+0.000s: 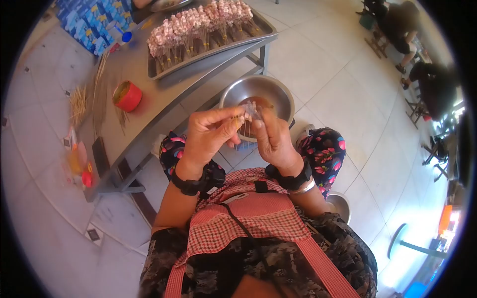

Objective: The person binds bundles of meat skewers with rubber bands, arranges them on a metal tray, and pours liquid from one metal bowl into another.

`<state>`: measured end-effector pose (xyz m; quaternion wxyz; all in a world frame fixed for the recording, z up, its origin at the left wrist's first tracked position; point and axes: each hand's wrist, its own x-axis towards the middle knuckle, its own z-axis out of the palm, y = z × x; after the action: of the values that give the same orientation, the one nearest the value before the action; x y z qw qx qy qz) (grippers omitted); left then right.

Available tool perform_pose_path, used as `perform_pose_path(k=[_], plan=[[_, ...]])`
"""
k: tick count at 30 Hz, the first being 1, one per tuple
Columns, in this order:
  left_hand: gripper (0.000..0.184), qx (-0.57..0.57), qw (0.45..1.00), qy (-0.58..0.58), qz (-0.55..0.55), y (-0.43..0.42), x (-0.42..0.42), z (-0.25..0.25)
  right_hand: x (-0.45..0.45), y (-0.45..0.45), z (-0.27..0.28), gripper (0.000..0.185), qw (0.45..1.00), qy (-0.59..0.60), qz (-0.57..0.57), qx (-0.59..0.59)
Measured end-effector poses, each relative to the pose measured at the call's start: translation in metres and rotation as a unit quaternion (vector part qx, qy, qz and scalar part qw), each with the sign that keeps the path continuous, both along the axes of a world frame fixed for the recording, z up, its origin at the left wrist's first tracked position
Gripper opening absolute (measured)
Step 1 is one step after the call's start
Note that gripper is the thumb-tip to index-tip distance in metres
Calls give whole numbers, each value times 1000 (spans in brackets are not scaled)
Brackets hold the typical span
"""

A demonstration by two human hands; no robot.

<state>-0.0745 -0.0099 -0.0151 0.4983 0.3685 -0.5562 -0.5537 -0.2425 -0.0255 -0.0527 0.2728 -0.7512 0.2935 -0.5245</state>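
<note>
Above the basin, my left hand point(211, 134) pinches a few thin skewers with pale pink meat point(250, 108) at their upper ends. My right hand point(273, 136) has its thumb and fingers closed on the meat from the other side. The sticks hang down between both hands. Beneath them stands a steel basin point(284, 92) with reddish-brown contents. On the metal table to the left, a tray point(271, 31) bears rows of finished-looking meat skewers point(198, 25), bunched with yellow bands.
The metal table point(166, 97) carries a red tin point(127, 96) and loose bamboo sticks point(78, 105). Blue patterned boxes point(89, 25) are stacked behind it. A small steel bowl point(339, 206) sits by my right leg. People point(400, 25) sit on low stools at far right.
</note>
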Motion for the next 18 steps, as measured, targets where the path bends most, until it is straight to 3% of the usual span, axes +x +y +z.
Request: perform_pose_path(k=[2,5,8,11,14,18], plan=[[26,0,1000,-7,15,-1,-5,11,-1,3,2,11,998,16,54,34],[28,-26,996,-54,-68,-8,-3,9,-9,6,31,13,947,-62,228,218],[12,-80,996,-46,-16,-3,-7,3,-17,-3,19,14,905,-41,299,299],[3,-100,992,22,73,3,-20,0,2,7,14,11,962,-67,158,211],[5,-100,986,55,121,6,-30,3,24,16,16,7,996,-36,-77,4],[9,-136,986,-56,79,5,-19,3,16,14,9,7,995,41,-87,9]])
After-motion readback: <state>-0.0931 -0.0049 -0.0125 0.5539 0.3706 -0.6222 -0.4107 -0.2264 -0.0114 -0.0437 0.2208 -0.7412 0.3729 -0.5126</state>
